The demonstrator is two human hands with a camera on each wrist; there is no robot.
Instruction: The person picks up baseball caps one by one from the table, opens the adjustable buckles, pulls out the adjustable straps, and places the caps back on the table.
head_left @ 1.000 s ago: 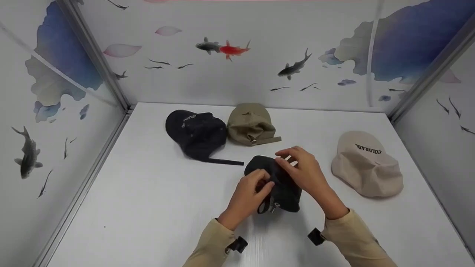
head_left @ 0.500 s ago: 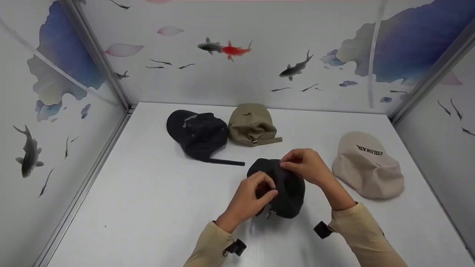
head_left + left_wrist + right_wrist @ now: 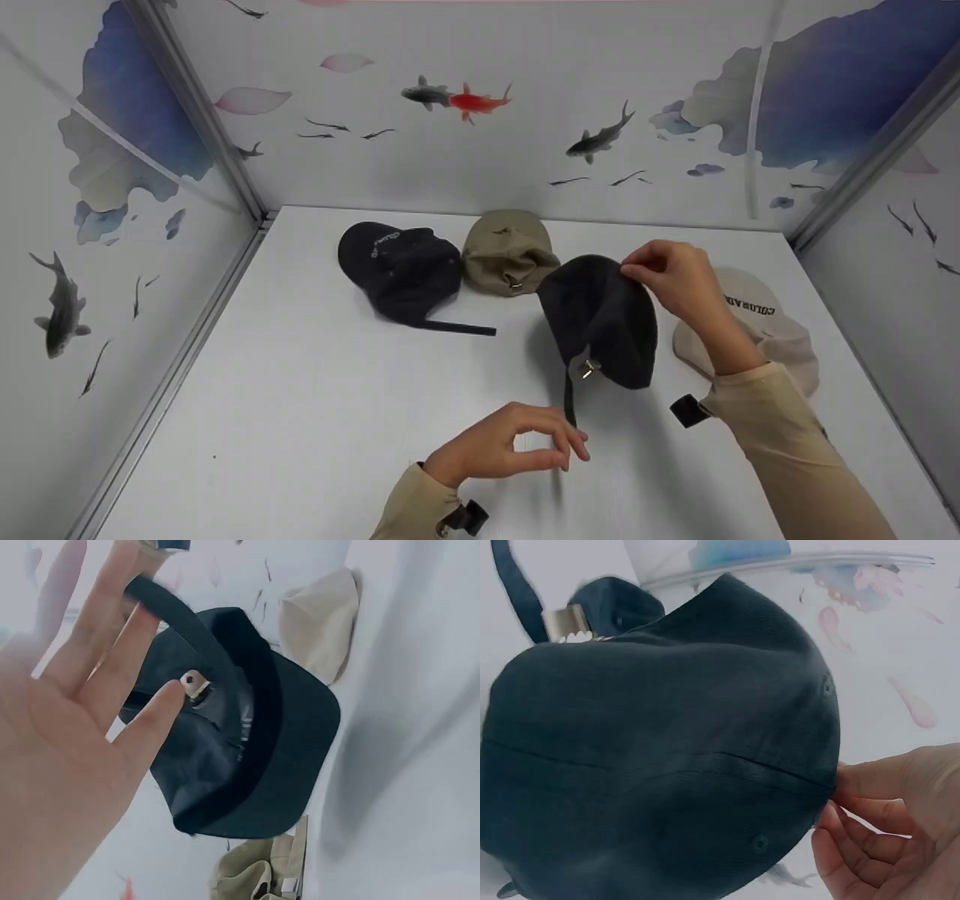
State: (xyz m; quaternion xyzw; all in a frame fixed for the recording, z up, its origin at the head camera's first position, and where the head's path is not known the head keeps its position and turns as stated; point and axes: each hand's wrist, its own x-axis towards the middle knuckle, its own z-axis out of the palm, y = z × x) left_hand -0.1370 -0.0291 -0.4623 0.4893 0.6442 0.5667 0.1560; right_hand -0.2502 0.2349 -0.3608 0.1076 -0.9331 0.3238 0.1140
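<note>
A black baseball cap (image 3: 600, 315) hangs above the table, tilted, its loose strap (image 3: 569, 397) dangling beneath the metal buckle (image 3: 588, 368). At the top of its crown, my right hand (image 3: 679, 281) pinches the cloth between thumb and fingers. My left hand (image 3: 517, 442) is lower, beside the strap's end, with fingers extended and no grip on the cap. In the left wrist view the strap (image 3: 180, 615) crosses close to the fingers; whether they touch is unclear. The right wrist view shows the crown (image 3: 660, 750) up close, with the pinching fingertips (image 3: 847, 784) at its edge.
Towards the back of the white table (image 3: 315, 405) lie a navy cap (image 3: 405, 270) and an olive cap (image 3: 506, 251), side by side. A beige cap (image 3: 757, 337) lies at the right, partly behind my right forearm. Printed walls (image 3: 480, 157) enclose the back and sides.
My right hand has lifted the black cap up and away from me, slightly to the right. My left hand has come off the cap, moved nearer to me, and its fingers have straightened.
</note>
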